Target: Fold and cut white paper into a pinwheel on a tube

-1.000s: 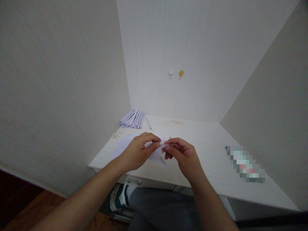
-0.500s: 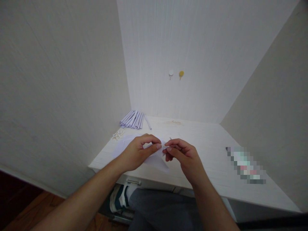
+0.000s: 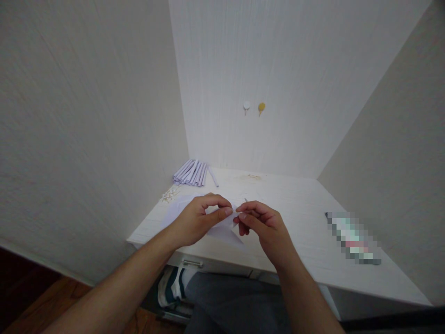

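Note:
Over the front of the white desk (image 3: 299,222), my left hand (image 3: 198,221) pinches the edge of a small white paper (image 3: 235,216) between thumb and fingertips. My right hand (image 3: 266,227) closes on the same paper from the other side, its fingertips very near those of the left. A thin grey tip (image 3: 246,200) shows just behind my right fingers; I cannot tell what it belongs to. White paper sheets (image 3: 225,235) lie on the desk under and beside my left hand. My fingers partly hide the paper they hold.
Rolled paper tubes (image 3: 190,173) lie bunched at the back left, with a single tube (image 3: 213,176) beside them. Cotton swabs (image 3: 169,194) are scattered nearby. A blurred-out flat object (image 3: 352,239) rests at the right. Two hooks (image 3: 262,107) are on the back wall.
Both hands stay in nearly the same place, pinching the paper; the fingertips have shifted only slightly. Nothing else on the desk has moved.

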### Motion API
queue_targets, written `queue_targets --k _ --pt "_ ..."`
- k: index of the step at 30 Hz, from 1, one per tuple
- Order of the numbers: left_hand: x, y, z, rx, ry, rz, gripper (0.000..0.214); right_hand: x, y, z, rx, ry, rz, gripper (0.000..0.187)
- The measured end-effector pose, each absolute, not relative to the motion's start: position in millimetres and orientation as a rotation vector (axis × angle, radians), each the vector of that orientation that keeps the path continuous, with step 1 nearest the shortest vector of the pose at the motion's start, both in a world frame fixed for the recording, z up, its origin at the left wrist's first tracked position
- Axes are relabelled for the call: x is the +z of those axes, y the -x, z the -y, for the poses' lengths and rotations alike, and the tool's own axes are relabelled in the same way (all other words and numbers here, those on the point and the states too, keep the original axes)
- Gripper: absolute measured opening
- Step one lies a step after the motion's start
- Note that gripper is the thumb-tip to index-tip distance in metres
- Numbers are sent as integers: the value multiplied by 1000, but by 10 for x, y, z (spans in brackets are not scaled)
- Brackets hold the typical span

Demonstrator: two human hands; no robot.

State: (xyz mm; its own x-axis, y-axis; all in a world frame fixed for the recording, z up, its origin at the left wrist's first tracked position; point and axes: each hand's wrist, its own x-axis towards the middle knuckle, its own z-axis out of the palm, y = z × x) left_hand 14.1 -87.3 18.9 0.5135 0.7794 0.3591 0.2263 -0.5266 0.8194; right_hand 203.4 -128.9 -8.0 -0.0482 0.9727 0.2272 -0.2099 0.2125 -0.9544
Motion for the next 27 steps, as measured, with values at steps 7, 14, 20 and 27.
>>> queue_targets --k 7,14,20,27 --pt "156 -127 861 882 -1896 -748 22 -76 -2038 1299 1239 839 1197 12" --pt "128 -165 878 829 -1597 -706 21 -118 -2039 1283 1316 768 1161 10" --pt "157 -190 904 842 -1552 -698 22 -141 -2042 1284 1380 706 1118 7" --pt "164 -205 912 862 -1535 -706 24 -147 -2038 1269 1424 694 1079 10"
